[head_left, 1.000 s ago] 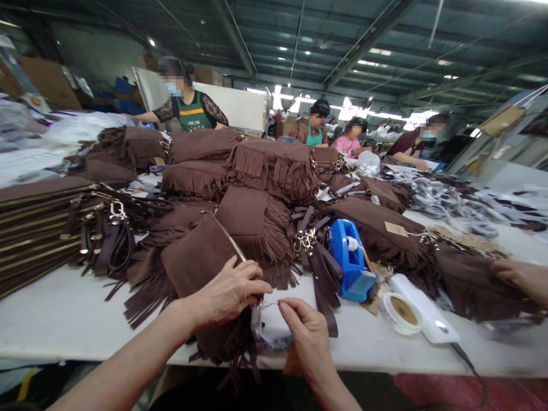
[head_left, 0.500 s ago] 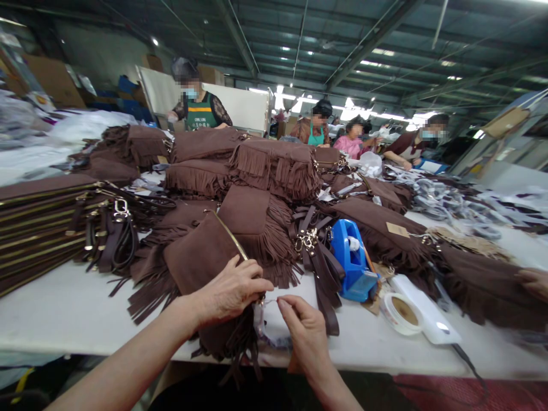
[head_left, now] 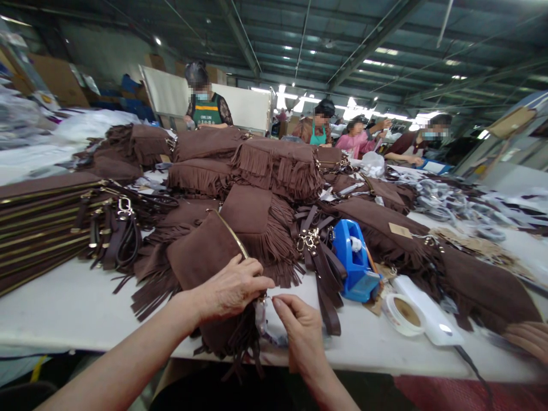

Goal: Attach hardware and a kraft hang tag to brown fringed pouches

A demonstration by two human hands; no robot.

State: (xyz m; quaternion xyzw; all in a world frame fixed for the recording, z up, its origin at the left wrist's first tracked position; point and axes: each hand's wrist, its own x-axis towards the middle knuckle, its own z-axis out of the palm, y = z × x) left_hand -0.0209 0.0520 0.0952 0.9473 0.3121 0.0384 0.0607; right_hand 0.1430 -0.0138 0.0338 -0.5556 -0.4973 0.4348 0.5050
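Observation:
My left hand (head_left: 233, 285) is closed on the zipper end of a brown fringed bag (head_left: 199, 251). The bag lies tilted towards me, its fringe hanging over the table's front edge. A gold zipper (head_left: 231, 231) runs along its upper side up to my fingers. Close beside, my right hand (head_left: 305, 334) is closed in a pinch, thumb against fingers, by the bag's corner. What it pinches is too small to make out. Under and between the hands hangs a piece wrapped in clear plastic (head_left: 263, 321), partly hidden by my right hand.
Stacked brown bags (head_left: 274, 165) rise behind. Dark straps with gold clasps (head_left: 309, 242) lie beside a blue tape dispenser (head_left: 355, 268). To the right are a tape roll (head_left: 405, 314) and a white corded device (head_left: 428, 319). A co-worker's hand (head_left: 528, 339) is at the right edge.
My right hand's fingertips have drawn slightly closer to my left hand, which keeps its hold on the bag. At the right edge the co-worker's hand has moved down and nearer.

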